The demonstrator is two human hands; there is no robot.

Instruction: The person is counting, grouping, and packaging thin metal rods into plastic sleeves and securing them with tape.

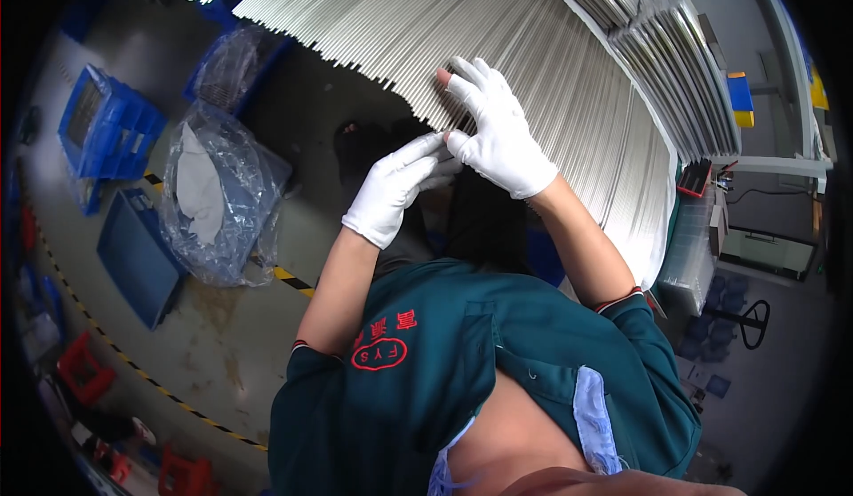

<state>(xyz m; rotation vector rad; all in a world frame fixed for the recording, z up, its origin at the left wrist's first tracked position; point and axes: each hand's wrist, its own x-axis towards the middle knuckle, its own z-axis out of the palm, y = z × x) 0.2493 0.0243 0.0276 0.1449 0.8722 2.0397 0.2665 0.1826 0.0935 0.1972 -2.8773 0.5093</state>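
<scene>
Many thin silvery metal strips [400, 29] lie side by side in a broad layer in front of me, their near ends forming a jagged edge. My right hand [502, 132], in a white glove with bare thumb and index tips, is over that edge with its fingers stretched out. Whether it presses on the strips or hovers just above, I cannot tell. My left hand [391, 189], gloved the same way, is just off the strip ends. Its fingers are extended toward my right thumb, the tips close to it or touching. No held object shows in either hand.
Stacked metal strips [675, 78] stand at the far right. On the floor to the left are a blue crate [107, 132], a blue tray [138, 256] and a clear plastic bag [218, 203]. Black-and-yellow tape [164, 398] marks the floor. A clear plastic box [689, 256] stands right of the strips.
</scene>
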